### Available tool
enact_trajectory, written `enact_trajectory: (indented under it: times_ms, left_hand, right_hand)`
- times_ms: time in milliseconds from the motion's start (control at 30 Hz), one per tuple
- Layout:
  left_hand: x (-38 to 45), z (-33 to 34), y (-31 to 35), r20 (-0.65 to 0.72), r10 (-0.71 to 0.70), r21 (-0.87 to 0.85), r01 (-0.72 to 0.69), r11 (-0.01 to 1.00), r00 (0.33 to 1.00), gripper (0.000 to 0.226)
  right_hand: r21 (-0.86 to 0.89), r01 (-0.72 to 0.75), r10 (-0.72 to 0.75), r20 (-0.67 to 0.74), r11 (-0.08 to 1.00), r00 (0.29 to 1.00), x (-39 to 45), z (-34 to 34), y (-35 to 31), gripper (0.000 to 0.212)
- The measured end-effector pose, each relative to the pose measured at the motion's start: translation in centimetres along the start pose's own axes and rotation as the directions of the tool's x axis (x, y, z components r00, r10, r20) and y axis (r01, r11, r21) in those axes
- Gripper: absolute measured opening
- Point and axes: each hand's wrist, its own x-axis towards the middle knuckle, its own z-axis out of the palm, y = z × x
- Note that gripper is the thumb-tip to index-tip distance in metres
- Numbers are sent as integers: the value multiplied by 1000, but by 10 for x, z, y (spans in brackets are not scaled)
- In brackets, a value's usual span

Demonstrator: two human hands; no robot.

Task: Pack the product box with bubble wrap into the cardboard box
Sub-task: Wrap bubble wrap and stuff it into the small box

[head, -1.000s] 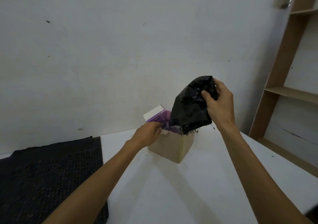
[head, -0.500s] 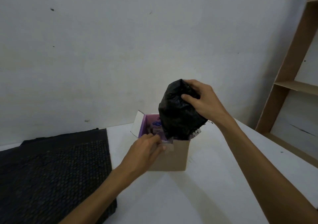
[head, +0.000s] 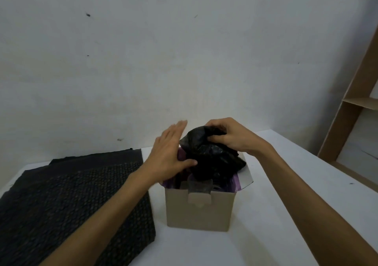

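Note:
A small cardboard box (head: 197, 214) stands open on the white table (head: 266, 214). A purple product box (head: 235, 180) sits inside it, mostly hidden. On top lies a crumpled wad of black bubble wrap (head: 210, 155), half sunk into the opening. My right hand (head: 231, 136) grips the wad from above with curled fingers. My left hand (head: 169, 153) lies flat against the wad's left side, fingers straight and thumb touching the wrap.
A large sheet of black bubble wrap (head: 71, 200) covers the table's left part, close to the box. A wooden shelf unit (head: 347, 122) stands at the right. A pale wall is just behind the table.
My right hand has lowered the black wad onto the box opening. My left hand has left the box's rim and now presses flat on the wad's side. The view has tilted down.

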Motion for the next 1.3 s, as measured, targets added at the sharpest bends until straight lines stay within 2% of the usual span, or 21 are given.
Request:
enact_trajectory:
  times_ms: [33,100,167,267,333,400,467,567,633,700,767,800,867,967,1067,1133,1233,1300]
  left_hand:
    - [13,5,-4,81,12,-25,-10,1000,997,95]
    - [29,12,-9,93,78,-109,-67,992,993,71]
    - [33,9,-9,-21,137,-149,-138,979,990,40]
    - [27,0,-9,-158,176,-61,-187,980,972,20]
    - [18,-6,-7,-239,265,98,-248,964,934,20]
    - [13,-8,-7,-225,339,205,-296,933,913,25]
    - [15,-7,-13,-130,342,252,-302,919,931,26]
    - [21,0,-19,69,272,283,-280,917,960,29]
    - [21,5,-18,100,275,310,-292,905,956,36]
    - [20,5,-20,23,312,398,-295,869,950,42]
    - [21,2,-20,-26,289,441,-249,862,957,37]
    - [23,1,-20,-3,270,452,-239,860,963,29]
    - [28,2,-16,128,212,500,-247,830,969,14]
    - [42,11,-7,243,178,569,-289,770,954,7]
    - [54,21,1,314,142,592,-310,744,939,17]
    - [58,25,1,353,109,578,-309,755,929,21]
    - [52,24,-3,405,60,399,-235,886,912,35]
    - [43,20,-3,413,111,303,-251,919,904,53]
  right_hand:
    - [11,-5,5,-29,1000,1000,-3,1,1,18]
    - [17,-15,16,-72,1000,997,-7,1,3,16]
    - [-14,-20,19,-105,1000,994,-11,-3,6,14]
    - [-115,-28,5,-192,993,981,-15,-6,12,18]
    - [-191,-14,-32,-233,981,972,-18,-3,13,20]
    - [-321,-35,-42,-229,947,973,-19,1,12,15]
    - [-472,-108,22,-184,875,983,-21,6,12,12]
    - [-609,-170,147,-89,775,985,-23,15,12,20]
    - [-626,-193,216,-41,756,976,-23,20,15,27]
    - [-624,-220,278,-5,749,961,-23,19,18,32]
    - [-619,-245,327,20,746,945,-25,13,17,41]
    - [-621,-239,329,33,747,944,-28,11,13,47]
    - [-604,-182,268,55,776,962,-34,10,-3,55]
    - [-612,-52,150,111,789,982,-37,24,-27,45]
    - [-712,22,160,187,702,969,-31,49,-24,28]
    - [-770,19,189,181,638,965,-25,62,-13,25]
    - [-784,-39,230,133,619,964,-19,64,3,31]
    - [-772,-82,281,130,631,951,-16,62,11,35]
